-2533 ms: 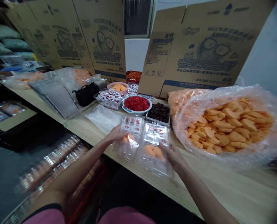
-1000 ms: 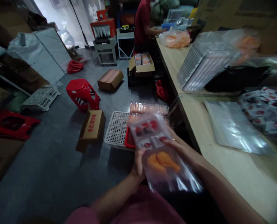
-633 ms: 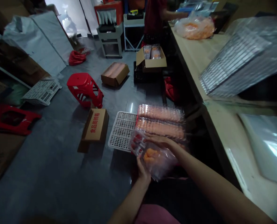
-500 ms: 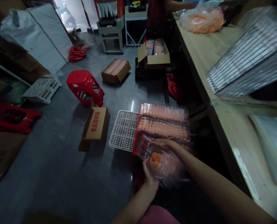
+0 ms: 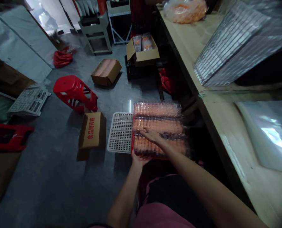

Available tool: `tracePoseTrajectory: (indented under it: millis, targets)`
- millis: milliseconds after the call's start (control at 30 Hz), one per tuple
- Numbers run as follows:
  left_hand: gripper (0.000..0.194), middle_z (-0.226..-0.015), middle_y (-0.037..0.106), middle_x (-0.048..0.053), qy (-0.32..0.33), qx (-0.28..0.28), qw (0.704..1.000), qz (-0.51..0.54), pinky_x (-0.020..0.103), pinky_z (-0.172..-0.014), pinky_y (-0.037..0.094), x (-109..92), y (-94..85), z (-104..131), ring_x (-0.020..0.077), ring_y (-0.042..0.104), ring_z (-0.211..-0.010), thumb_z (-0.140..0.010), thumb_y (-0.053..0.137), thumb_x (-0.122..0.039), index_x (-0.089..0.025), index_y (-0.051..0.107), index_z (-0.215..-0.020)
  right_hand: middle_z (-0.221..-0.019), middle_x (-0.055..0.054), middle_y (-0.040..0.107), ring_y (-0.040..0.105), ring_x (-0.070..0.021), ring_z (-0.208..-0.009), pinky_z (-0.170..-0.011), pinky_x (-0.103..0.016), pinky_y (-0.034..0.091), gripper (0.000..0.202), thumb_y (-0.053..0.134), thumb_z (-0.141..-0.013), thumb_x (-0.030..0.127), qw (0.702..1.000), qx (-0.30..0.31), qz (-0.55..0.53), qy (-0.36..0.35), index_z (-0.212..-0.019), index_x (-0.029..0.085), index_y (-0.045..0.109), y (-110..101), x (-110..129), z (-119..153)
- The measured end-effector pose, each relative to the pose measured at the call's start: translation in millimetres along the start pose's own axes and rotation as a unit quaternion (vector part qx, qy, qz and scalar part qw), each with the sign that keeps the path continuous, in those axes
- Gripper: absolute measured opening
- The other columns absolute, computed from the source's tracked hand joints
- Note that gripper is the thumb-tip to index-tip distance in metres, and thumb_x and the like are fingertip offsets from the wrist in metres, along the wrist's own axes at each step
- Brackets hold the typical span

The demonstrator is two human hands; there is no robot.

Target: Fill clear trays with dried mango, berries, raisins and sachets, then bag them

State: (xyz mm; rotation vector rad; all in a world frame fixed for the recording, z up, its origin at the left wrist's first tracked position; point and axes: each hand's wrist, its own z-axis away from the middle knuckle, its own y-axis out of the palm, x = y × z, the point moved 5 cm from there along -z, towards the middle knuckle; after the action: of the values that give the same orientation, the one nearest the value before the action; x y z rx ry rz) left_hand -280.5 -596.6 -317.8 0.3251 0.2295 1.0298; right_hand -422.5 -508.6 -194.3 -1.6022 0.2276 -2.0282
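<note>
Three rows of clear plastic packs [image 5: 158,126] with orange-pink contents stand packed side by side on a red base, perhaps a crate, whose left edge [image 5: 132,134] shows. My right hand [image 5: 152,135] lies over the left part of the middle and front rows, fingers stretched out. At the near left corner of the front row [image 5: 160,145] is my left hand [image 5: 139,159], thumb raised and fingers extended along the row's near side; some of its fingertips are hard to see. A white slotted plastic crate [image 5: 120,132] adjoins the red edge on the left.
An open carton [image 5: 91,131], a red stool [image 5: 74,91] and a filled carton [image 5: 106,72] stand on the floor to the left. Farther back, an open box of packs [image 5: 147,57] rests on a black crate. A worktable [image 5: 217,120] runs along the right. A person [image 5: 141,15] stands behind.
The clear pack with orange contents that both hands held is out of them, and the front row now shows fully. My right hand has flattened over the rows. The view has shifted right.
</note>
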Motion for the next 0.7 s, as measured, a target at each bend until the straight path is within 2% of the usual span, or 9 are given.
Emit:
tracePoseTrajectory:
  millis: [133, 233, 333, 400, 433, 467, 500, 600, 700]
  targets:
    - [0.060, -0.096, 0.059, 0.020, 0.019, -0.054, 0.997, -0.048, 0.045, -0.069, 0.050, 4.4, -18.7, 18.0, 0.0313, 0.063, -0.087, -0.085, 0.021, -0.057, -0.008, 0.047, -0.109, -0.101, -0.011, 0.068, 0.059, -0.0274, -0.102, -0.092, -0.040, 0.043, 0.042, 0.046, -0.088, 0.053, 0.998, -0.039, -0.053, 0.024, -0.090, 0.016, 0.067, -42.4, -13.9, 33.1]
    - [0.047, -0.081, 0.061, 0.015, 0.027, -0.056, 0.992, -0.108, 0.040, -0.067, 0.050, 28.3, -22.9, 33.3, 0.0260, 0.064, -0.076, -0.090, 0.020, -0.046, -0.012, 0.051, -0.094, -0.100, -0.011, 0.068, 0.060, -0.0275, -0.100, -0.086, -0.039, 0.046, 0.052, 0.042, -0.084, 0.062, 0.989, -0.084, -0.114, 0.047, -0.091, 0.017, 0.066, -81.0, -27.3, 84.5]
    - [0.022, -0.057, 0.054, 0.006, 0.017, -0.022, 0.974, -0.225, 0.030, -0.058, 0.044, 65.9, -9.7, 48.1, 0.0181, 0.056, -0.053, -0.085, 0.040, -0.027, -0.014, 0.051, -0.071, -0.096, -0.010, 0.069, 0.061, -0.0275, -0.096, -0.083, -0.038, 0.047, 0.051, 0.053, -0.078, 0.065, 0.964, -0.129, -0.215, 0.084, -0.092, 0.018, 0.066, -110.1, -37.3, 153.8]
    - [0.020, -0.046, 0.044, -0.001, 0.022, 0.035, 0.950, -0.310, 0.023, -0.051, 0.034, 90.6, 11.5, 61.0, 0.0118, 0.044, -0.044, -0.077, 0.052, -0.018, -0.016, 0.047, -0.059, -0.093, -0.009, 0.069, 0.062, -0.0267, -0.093, -0.080, -0.036, 0.047, 0.049, 0.056, -0.078, 0.062, 0.947, -0.169, -0.251, 0.107, -0.096, 0.018, 0.066, -121.8, -40.8, 201.6]
    - [0.022, -0.045, 0.042, -0.002, 0.041, 0.083, 0.927, -0.364, 0.021, -0.049, 0.030, 101.0, 27.3, 68.9, 0.0101, 0.041, -0.043, -0.075, 0.056, -0.016, -0.016, 0.045, -0.056, -0.092, -0.008, 0.069, 0.062, -0.0260, -0.091, -0.079, -0.036, 0.047, 0.047, 0.057, -0.078, 0.061, 0.940, -0.197, -0.256, 0.112, -0.097, 0.019, 0.065, -126.8, -42.3, 223.7]
    - [0.024, -0.046, 0.041, -0.003, 0.074, 0.144, 0.891, -0.425, 0.021, -0.050, 0.028, 110.7, 46.5, 78.5, 0.0095, 0.040, -0.045, -0.074, 0.059, -0.018, -0.016, 0.045, -0.054, -0.089, -0.007, 0.068, 0.061, -0.0251, -0.089, -0.079, -0.035, 0.046, 0.045, 0.056, -0.079, 0.060, 0.935, -0.229, -0.248, 0.113, -0.095, 0.019, 0.065, -132.1, -44.1, 244.4]
    - [0.026, -0.048, 0.043, -0.003, 0.120, 0.213, 0.837, -0.490, 0.021, -0.051, 0.029, 120.6, 68.0, 90.2, 0.0096, 0.040, -0.048, -0.075, 0.061, -0.022, -0.016, 0.046, -0.055, -0.086, -0.006, 0.067, 0.061, -0.0240, -0.087, -0.079, -0.034, 0.045, 0.042, 0.055, -0.080, 0.058, 0.930, -0.263, -0.229, 0.113, -0.090, 0.019, 0.066, -137.7, -46.7, 263.9]
    - [0.032, -0.055, 0.044, -0.002, 0.259, 0.385, 0.611, -0.641, 0.024, -0.054, 0.031, 159.2, 126.4, 132.8, 0.0112, 0.040, -0.054, -0.082, 0.055, -0.035, -0.018, 0.046, -0.056, -0.074, -0.004, 0.062, 0.057, -0.0209, -0.078, -0.076, -0.032, 0.042, 0.042, 0.047, -0.085, 0.057, 0.908, -0.367, -0.155, 0.127, -0.071, 0.019, 0.061, -155.2, -59.5, 320.2]
    - [0.032, -0.059, 0.047, 0.000, 0.342, 0.500, 0.409, -0.683, 0.026, -0.056, 0.037, 208.8, 156.2, 170.1, 0.0138, 0.045, -0.058, -0.086, 0.048, -0.033, -0.019, 0.043, -0.057, -0.067, -0.002, 0.056, 0.053, -0.0187, -0.069, -0.069, -0.030, 0.040, 0.049, 0.040, -0.087, 0.061, 0.861, -0.471, -0.128, 0.145, -0.065, 0.020, 0.054, -165.0, -73.5, 376.3]
